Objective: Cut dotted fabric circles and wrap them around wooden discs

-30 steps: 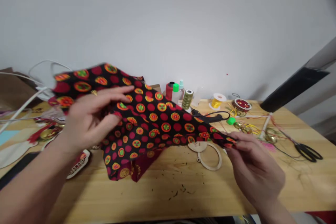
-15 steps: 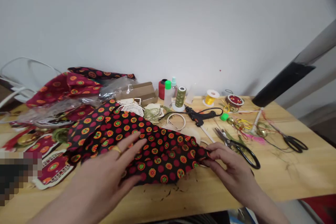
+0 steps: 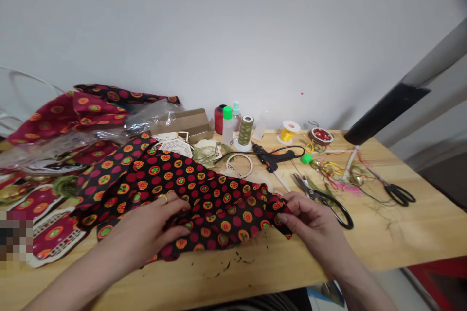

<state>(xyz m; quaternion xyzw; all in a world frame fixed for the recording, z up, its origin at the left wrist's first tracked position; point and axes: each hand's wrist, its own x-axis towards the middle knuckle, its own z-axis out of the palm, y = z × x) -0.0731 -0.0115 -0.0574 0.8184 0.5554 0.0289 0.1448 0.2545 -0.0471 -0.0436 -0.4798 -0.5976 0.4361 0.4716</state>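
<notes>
A black patterned cloth (image 3: 204,189) with red dots and orange-green flower medallions lies rumpled across the table in front of me. My right hand (image 3: 310,218) pinches its right corner between thumb and fingers, with the tip folded downward. On the cloth's near left part, my left hand (image 3: 160,221) has its fingers curled into the fabric, the thumb lying along a fold; a ring is on one finger. Just beyond my right hand lie black-handled scissors (image 3: 324,199), their blades pointing away to the left.
Behind the cloth are a black glue gun (image 3: 275,158), a green thread cone (image 3: 246,131), a green-capped bottle (image 3: 227,126) and a yellow thread spool (image 3: 289,132). More scissors (image 3: 399,194) lie right among tangled threads. Fabric-covered pieces (image 3: 54,238) and maroon cloth (image 3: 69,116) crowd the left.
My left hand's fingers, stretched over the cloth before, are now curled into it. The cloth's right corner has turned downward in my right hand. The view has shifted slightly.
</notes>
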